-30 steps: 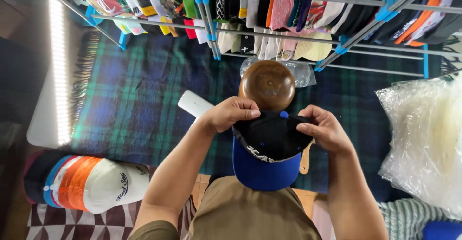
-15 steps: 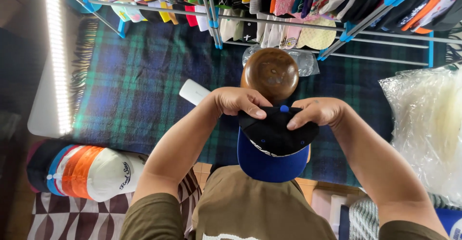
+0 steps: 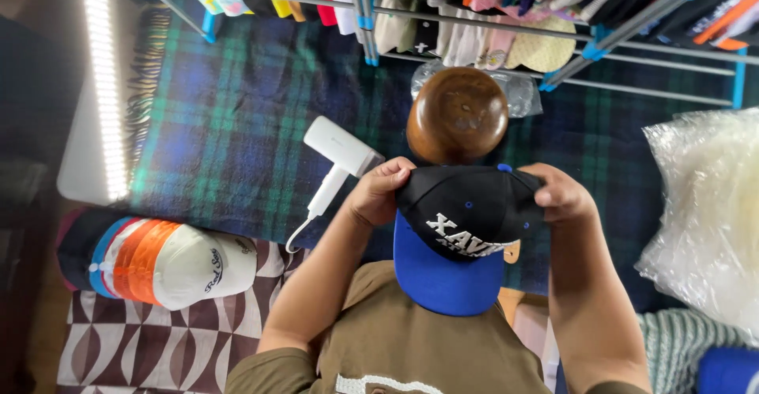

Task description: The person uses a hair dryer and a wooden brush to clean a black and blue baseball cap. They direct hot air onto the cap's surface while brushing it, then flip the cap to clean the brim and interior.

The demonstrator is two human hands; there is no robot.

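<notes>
Gripping the black cap with a blue brim at both sides of its crown, the left hand and right hand hold it crown-up at chest level, just short of the rounded wooden form. Beside it lies a white handheld steamer on the plaid blanket; farther off, hanging caps fill a rack.

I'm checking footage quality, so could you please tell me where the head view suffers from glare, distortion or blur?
In the head view, the light strip at left is blown out to plain white; the plastic bag at right glares pale; the rack rails splay outward, which suggests wide-lens distortion; the cap in the left hand and right hand looks sharp, as does the wooden form.
</notes>
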